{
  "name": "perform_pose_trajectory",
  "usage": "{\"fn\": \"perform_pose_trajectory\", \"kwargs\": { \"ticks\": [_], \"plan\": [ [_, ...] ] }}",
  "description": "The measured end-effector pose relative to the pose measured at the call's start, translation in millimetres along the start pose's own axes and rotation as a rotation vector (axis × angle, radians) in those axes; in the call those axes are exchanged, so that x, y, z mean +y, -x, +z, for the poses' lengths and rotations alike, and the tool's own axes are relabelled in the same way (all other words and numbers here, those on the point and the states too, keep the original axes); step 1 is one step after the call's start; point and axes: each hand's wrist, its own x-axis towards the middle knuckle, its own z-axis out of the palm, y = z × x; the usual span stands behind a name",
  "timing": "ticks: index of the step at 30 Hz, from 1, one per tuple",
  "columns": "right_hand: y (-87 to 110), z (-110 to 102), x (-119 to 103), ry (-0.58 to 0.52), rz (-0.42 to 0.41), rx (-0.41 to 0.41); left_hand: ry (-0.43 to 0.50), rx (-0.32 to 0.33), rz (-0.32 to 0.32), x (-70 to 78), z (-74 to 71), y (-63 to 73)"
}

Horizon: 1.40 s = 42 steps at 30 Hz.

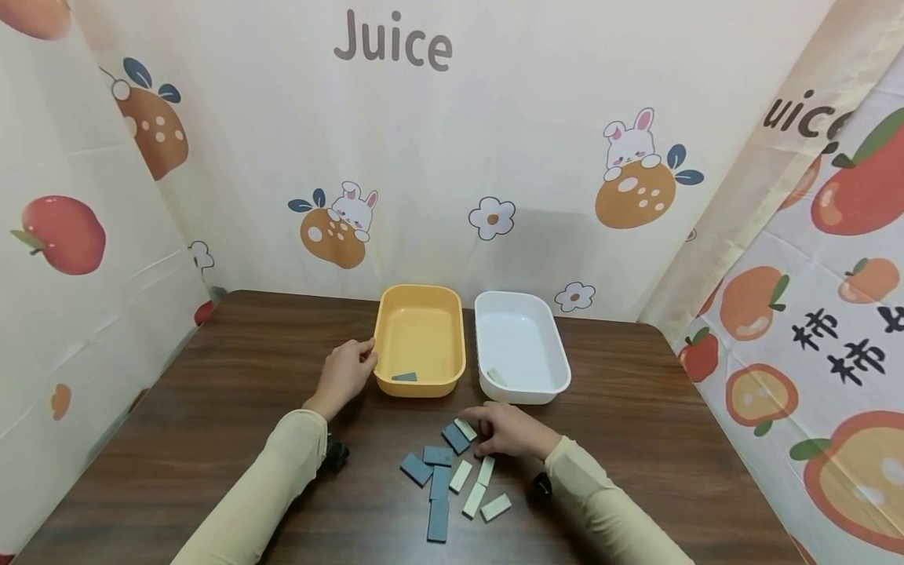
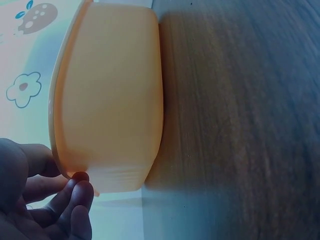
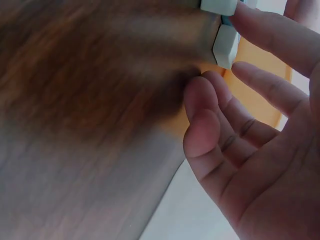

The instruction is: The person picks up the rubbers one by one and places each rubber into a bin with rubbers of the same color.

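My left hand (image 1: 344, 375) grips the near-left rim of the yellow bin (image 1: 420, 388), its thumb and fingertips at the edge in the left wrist view. A grey-blue block lies inside that bin. Over the table, my right hand (image 1: 514, 430) has thumb and index finger spread around a small cream block (image 1: 465, 428), which lies against a grey-blue block (image 1: 455, 438). In the right wrist view a gap shows between the fingertips and the cream block (image 3: 226, 46), while the other fingers curl loosely.
Beside the yellow bin stands a white bin (image 1: 524, 396) with a cream block in it. Nearer me lie several grey-blue blocks (image 1: 439, 519) and several cream blocks (image 1: 496, 508) on the dark wooden table (image 1: 318, 502). A printed curtain (image 1: 424, 157) hangs behind.
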Motion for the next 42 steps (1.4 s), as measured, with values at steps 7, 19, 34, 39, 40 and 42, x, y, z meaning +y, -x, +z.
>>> {"fn": "perform_pose_trajectory", "kwargs": {
  "ticks": [7,19,34,39,40,42],
  "plan": [
    [-4.1,3.0,-3.4,0.028,0.01,0.019,-0.003,-0.001,0.012,-0.3,-0.8,0.7],
    [-4.6,3.0,-5.0,0.034,0.015,0.048,0.007,-0.003,0.009,2.8,-2.6,-0.4],
    [5.5,7.0,-2.8,0.0,-0.039,0.099,0.001,-0.009,-0.008,1.8,2.0,3.4],
    [8.7,4.3,-3.2,-0.01,-0.036,0.133,0.009,0.0,-0.003,2.2,1.1,3.2],
    [8.7,3.3,-3.4,-0.009,-0.039,0.138,0.009,-0.001,-0.002,2.1,0.4,3.1],
    [8.4,0.9,-3.9,-0.009,-0.033,0.14,0.011,-0.005,-0.004,2.5,-1.5,2.7]
  ]
}}
